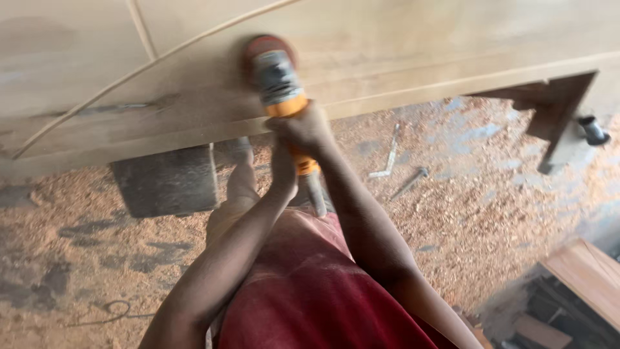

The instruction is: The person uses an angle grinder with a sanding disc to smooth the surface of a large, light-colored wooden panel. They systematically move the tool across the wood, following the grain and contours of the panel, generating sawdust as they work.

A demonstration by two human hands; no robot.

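Grinder (281, 84), orange and grey, disc pressed flat on pale wooden panel (387, 58); right hand (303, 126) clenched round grinder body; left hand (283, 168) gripping rear of grinder, just below right; sawdust (452, 213) covers floor; metal square (387, 158) lies well apart.

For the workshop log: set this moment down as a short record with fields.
Tool: orange and grey angle grinder, its disc on the wood
Workpiece: pale wooden panel with curved grooves
Right hand: grips the grinder's body
Left hand: holds the grinder's rear end, lower down
Floor: sawdust, with a metal square and a hammer lying on it
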